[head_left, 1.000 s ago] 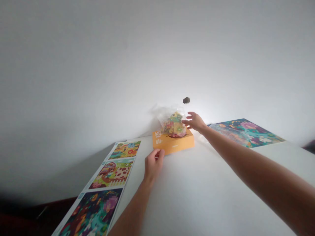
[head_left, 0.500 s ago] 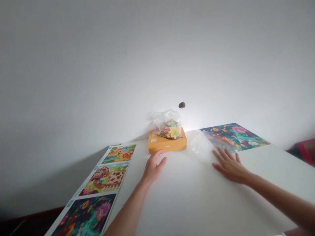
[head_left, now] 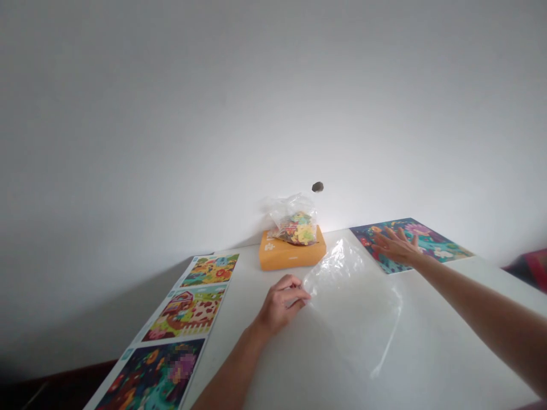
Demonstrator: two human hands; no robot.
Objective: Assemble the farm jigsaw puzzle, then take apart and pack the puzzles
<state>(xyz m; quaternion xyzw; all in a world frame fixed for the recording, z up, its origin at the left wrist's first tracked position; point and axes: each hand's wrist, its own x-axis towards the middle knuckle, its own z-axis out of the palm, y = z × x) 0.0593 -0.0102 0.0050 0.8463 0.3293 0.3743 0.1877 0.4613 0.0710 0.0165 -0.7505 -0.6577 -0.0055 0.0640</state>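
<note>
My left hand (head_left: pixel 282 300) is closed in a pinch on the near left edge of a clear empty plastic bag (head_left: pixel 356 293) that lies spread on the white table (head_left: pixel 448 353). My right hand (head_left: pixel 397 246) is stretched out with fingers flat and apart on the near left corner of a finished dark colourful puzzle (head_left: pixel 414 242) at the back right. Behind the hands sits an orange puzzle box (head_left: pixel 290 255), and on it rests a clear bag of puzzle pieces (head_left: pixel 296 223).
Three colourful picture sheets (head_left: pixel 188 307) lie in a row along the table's left edge. A white wall with a small dark mark (head_left: pixel 317 187) rises right behind the box. A dark red object (head_left: pixel 532 266) shows past the table's right end.
My left hand has moved right from the orange box and pinched the empty bag. My right hand has gone from the table up onto the finished puzzle. The bag now lies spread out nearer me.
</note>
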